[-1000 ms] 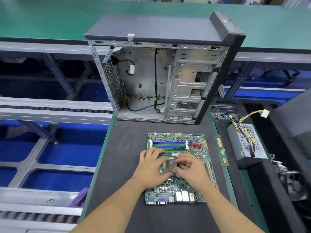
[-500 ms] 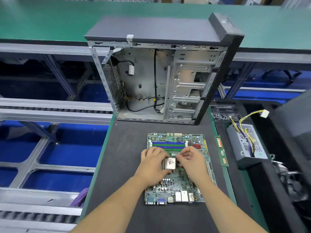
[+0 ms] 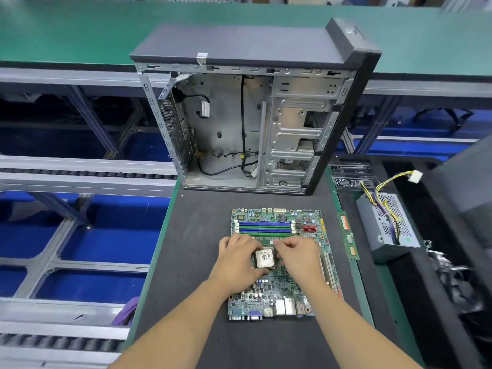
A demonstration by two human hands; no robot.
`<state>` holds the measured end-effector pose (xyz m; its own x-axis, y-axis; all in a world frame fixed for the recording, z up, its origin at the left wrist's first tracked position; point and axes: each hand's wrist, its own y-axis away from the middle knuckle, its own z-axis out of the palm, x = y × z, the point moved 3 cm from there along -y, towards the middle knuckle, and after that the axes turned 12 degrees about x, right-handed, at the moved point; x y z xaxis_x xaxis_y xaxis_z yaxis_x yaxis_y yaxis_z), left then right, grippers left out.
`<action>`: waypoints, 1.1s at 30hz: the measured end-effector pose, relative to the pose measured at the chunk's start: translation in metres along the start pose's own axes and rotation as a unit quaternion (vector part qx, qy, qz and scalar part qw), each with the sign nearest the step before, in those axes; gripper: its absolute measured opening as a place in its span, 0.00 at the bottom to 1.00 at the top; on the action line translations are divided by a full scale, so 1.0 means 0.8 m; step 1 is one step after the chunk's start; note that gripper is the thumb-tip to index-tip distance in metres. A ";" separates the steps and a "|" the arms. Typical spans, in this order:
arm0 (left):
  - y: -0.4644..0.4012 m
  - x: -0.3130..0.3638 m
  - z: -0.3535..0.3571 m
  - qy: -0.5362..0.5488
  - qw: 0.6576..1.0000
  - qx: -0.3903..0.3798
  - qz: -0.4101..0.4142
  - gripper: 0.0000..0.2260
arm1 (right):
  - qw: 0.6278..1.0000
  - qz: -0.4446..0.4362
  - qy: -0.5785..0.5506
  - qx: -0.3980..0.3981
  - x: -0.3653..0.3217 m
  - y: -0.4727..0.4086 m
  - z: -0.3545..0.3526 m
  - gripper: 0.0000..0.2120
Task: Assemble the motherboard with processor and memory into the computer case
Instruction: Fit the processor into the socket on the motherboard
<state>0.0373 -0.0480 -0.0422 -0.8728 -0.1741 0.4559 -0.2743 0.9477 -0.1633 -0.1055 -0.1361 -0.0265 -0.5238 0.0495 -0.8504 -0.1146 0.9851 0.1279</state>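
Green rectangular motherboard (image 3: 277, 286) lies flat on the dark grey bench mat (image 3: 186, 262), just at 6 o'clock of the case. Its long axis runs 12 to 6: port connectors on the edge nearest you, blue and green memory slots (image 3: 265, 227) running crosswise — 9 to 3 — near the far edge.

Square silver-topped processor (image 3: 265, 258) sits mid-board, flat, with smeared grey paste on its lid. Your left hand (image 3: 239, 262) lies at 9 o'clock of it, fingers curled over the board and pressing against the chip's left edge. Your right hand (image 3: 298, 258) is at 3 o'clock, fingers curled, fingertips pinched at the chip's upper right corner; what they pinch is too small to tell.

Open black-and-silver metal computer case (image 3: 255, 123) stands upright at 12 o'clock of the board, open side facing you, black front panel at 3 o'clock, loose black cables inside — well apart from your hands.

At 3 o'clock of the board, a narrow green memory stick (image 3: 347, 235) lies along the mat's edge, long axis 12 to 6. Beyond it, a grey perforated power supply box (image 3: 383, 222) with yellow and black wires.
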 end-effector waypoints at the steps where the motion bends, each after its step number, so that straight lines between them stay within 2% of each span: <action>1: 0.000 -0.001 0.000 0.000 1.000 0.003 -0.003 0.23 | 1.000 0.009 -0.010 -0.013 0.000 0.001 0.001 0.19; 5: 0.001 0.000 -0.001 -0.014 1.000 0.012 -0.005 0.22 | 0.998 0.016 -0.014 -0.057 0.002 0.000 -0.002 0.21; 6: 0.001 0.000 -0.001 -0.014 1.000 0.015 -0.006 0.22 | 0.998 0.000 -0.004 -0.062 0.003 0.000 -0.002 0.19; 8: 0.002 0.002 -0.001 -0.019 1.000 0.021 -0.009 0.21 | 0.997 -0.030 0.014 -0.067 0.005 0.003 0.000 0.07; 9: 0.002 0.003 -0.001 -0.025 0.999 0.026 -0.010 0.21 | 0.996 -0.054 0.037 -0.068 0.003 0.006 0.000 0.06; 12: 0.004 0.007 -0.003 -0.048 0.998 0.040 -0.020 0.19 | 0.983 -0.116 0.121 -0.076 0.003 0.014 0.004 0.21; 15: 0.004 0.010 -0.003 -0.080 0.996 0.043 -0.023 0.15 | 0.973 -0.143 0.165 -0.077 -0.001 0.023 0.010 0.26; 19: 0.004 0.016 0.000 -0.114 0.991 0.066 -0.016 0.10 | 0.974 -0.134 0.170 -0.071 -0.003 0.030 0.019 0.32; 25: 0.006 0.018 0.008 -0.170 0.985 0.032 -0.021 0.11 | 0.959 -0.153 0.219 -0.091 -0.006 0.030 0.022 0.20; 33: 0.007 0.018 0.007 -0.147 0.989 0.008 -0.005 0.13 | 0.953 -0.183 0.225 -0.090 -0.001 0.030 0.019 0.10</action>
<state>0.0212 -0.0463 -0.0416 -0.9488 -0.2566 0.1844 -0.2884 0.9416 -0.1740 -0.0952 -0.1102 -0.0301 -0.7249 -0.4072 -0.5556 -0.4802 0.8770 -0.0162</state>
